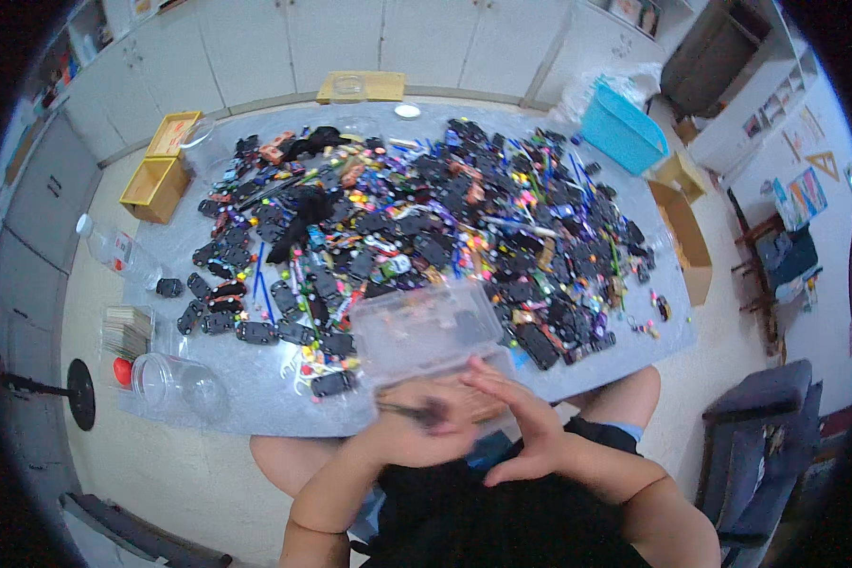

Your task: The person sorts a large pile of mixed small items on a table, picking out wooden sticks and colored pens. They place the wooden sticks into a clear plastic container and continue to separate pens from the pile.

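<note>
A clear plastic box [426, 330] with its lid raised stands at the table's near edge, holding what look like flat brown pieces. Over its left part is my left hand [426, 422], blurred, with a small dark thing at its fingers; whether it grips that thing is unclear. My right hand [522, 419] is at the box's right side, thumb and fingers spread, fingertips near the rim. Beyond the box spreads a large heap of small toys, with black toy cars [334, 384], coloured beads and blue sticks [263, 287].
Along the left lie a clear bottle [124, 255], a box of cards [128, 334] and a clear jar [177, 387]. Yellow-edged boxes [155, 190] stand at the far left. A turquoise basket [623, 131] and a cardboard box [689, 248] are at the right.
</note>
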`<state>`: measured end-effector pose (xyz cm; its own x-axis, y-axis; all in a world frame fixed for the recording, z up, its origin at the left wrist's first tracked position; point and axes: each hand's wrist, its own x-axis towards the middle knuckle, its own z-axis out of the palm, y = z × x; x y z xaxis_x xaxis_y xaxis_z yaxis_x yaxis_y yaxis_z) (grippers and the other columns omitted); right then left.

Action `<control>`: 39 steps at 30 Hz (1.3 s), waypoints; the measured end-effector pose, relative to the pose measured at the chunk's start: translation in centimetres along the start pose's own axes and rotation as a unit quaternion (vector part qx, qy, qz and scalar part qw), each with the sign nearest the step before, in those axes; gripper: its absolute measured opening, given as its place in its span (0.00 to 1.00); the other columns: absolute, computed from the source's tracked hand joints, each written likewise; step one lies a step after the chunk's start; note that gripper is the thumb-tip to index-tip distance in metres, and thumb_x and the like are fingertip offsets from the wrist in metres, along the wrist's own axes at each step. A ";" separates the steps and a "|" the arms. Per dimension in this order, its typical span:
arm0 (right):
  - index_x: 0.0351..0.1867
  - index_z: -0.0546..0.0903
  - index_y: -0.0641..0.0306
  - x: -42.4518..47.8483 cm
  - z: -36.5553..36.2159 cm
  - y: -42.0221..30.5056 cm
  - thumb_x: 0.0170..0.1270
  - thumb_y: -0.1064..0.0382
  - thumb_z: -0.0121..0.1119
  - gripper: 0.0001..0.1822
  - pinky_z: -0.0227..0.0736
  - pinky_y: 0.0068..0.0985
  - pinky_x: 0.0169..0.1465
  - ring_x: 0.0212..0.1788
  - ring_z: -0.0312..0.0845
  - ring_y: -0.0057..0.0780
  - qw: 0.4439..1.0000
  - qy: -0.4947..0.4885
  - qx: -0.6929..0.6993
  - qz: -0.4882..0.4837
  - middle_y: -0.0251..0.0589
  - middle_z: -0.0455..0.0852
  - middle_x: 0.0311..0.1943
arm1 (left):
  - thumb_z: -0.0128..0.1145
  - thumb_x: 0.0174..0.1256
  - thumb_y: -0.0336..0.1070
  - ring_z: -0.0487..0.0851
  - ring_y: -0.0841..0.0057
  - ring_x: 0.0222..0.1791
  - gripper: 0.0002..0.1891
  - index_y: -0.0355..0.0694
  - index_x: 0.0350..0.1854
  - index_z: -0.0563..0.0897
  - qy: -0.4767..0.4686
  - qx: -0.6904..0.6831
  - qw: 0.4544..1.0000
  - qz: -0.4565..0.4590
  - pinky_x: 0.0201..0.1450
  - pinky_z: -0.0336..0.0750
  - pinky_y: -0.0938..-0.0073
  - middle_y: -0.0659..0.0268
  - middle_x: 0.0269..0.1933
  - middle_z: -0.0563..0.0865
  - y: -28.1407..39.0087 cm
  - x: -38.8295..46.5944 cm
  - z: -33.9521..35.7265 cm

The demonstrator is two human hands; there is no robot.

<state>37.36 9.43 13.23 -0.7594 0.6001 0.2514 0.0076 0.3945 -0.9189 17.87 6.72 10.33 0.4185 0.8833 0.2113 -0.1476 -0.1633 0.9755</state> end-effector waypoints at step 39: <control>0.12 0.69 0.63 -18.2 -11.6 13.9 0.63 0.58 0.53 0.21 0.56 0.19 0.23 0.19 0.62 0.13 0.887 0.434 0.062 0.145 0.29 0.70 0.12 | 0.58 0.50 0.27 0.80 0.64 0.33 0.06 0.36 0.31 0.77 0.081 0.380 0.921 0.045 0.37 0.72 0.70 0.59 0.33 0.82 -4.0 8.8 18.9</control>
<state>58.89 12.10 -0.62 0.0493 0.9948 0.0888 0.0095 0.0885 -0.9960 39.08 6.80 9.45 0.2875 0.8952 0.3405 0.5195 -0.4444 0.7298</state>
